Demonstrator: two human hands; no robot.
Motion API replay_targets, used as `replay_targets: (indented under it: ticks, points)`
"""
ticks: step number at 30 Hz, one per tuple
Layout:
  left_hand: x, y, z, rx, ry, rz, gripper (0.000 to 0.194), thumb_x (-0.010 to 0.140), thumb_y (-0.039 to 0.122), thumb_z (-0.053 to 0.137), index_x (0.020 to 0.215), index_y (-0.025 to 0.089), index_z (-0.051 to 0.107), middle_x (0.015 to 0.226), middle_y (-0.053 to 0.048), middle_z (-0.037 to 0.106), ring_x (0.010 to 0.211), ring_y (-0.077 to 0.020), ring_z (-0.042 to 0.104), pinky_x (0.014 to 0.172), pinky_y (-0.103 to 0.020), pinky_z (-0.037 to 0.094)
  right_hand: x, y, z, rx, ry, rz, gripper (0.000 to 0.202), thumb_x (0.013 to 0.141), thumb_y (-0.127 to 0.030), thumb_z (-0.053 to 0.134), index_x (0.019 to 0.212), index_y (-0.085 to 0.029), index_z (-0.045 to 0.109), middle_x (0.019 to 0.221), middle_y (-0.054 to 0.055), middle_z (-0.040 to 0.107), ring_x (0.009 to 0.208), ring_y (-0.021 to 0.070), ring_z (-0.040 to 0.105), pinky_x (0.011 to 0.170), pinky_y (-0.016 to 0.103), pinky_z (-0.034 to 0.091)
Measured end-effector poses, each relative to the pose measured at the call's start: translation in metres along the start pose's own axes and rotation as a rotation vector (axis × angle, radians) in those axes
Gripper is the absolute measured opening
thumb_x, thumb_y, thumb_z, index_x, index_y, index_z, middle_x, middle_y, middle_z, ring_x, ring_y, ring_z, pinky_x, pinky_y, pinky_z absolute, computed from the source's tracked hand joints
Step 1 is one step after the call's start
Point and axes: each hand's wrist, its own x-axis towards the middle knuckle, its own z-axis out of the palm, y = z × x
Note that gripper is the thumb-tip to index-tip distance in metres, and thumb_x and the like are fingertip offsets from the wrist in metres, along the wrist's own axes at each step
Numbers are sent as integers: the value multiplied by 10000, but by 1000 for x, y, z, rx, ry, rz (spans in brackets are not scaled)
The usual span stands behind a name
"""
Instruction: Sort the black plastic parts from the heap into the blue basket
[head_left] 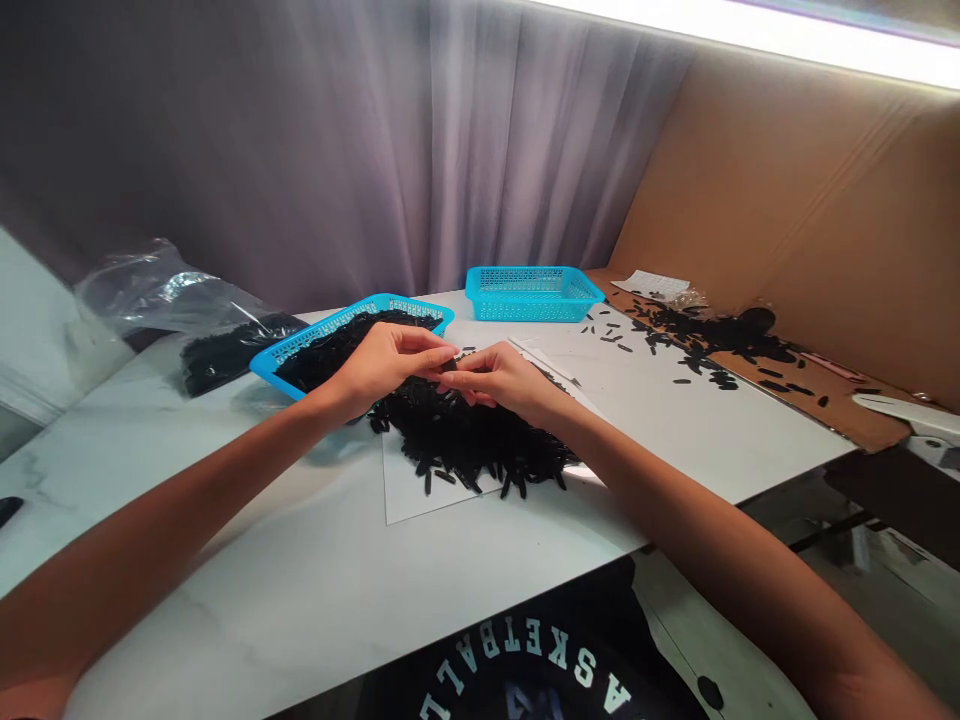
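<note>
My left hand and my right hand meet above a heap of small, long black pieces. Between their pinched fingertips is one small dark piece, partly covered by the fingers, its exact kind too small to make out. The heap lies on a white sheet, with loose pieces spread along its near edge. Just behind my left hand, a blue plastic basket is full of similar black pieces.
A second blue basket stands at the back. Clear plastic bags with black contents lie at the left. More black pieces are scattered on cardboard at the right, near a white-handled tool. A thin white stick lies behind the heap.
</note>
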Motion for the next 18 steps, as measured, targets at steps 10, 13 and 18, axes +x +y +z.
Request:
replay_targets:
  ticks: [10, 13, 18]
  points:
    - [-1, 10, -6, 120, -52, -18, 260, 729, 426, 807, 802, 178, 781, 775, -59, 752, 730, -172, 676, 733, -302, 563, -2, -4, -2, 30, -25, -4, 339, 812, -449, 708, 773, -115, 752, 542, -35, 499, 523, 78, 391, 498, 242, 272]
    - [0, 10, -11, 75, -102, -70, 236, 717, 414, 815, 782, 189, 787, 757, -58, 747, 707, -160, 666, 731, -294, 559, -1, -4, -2, -8, -49, -41, 376, 808, -476, 714, 679, -123, 697, 540, -34, 496, 516, 75, 393, 493, 241, 270]
    - [1, 9, -20, 16, -172, -154, 212, 721, 392, 818, 788, 192, 797, 782, -77, 750, 716, -165, 679, 724, -293, 563, -1, -4, -2, -3, -108, -67, 402, 798, -483, 735, 628, -129, 650, 526, -42, 492, 477, 60, 346, 469, 248, 222]
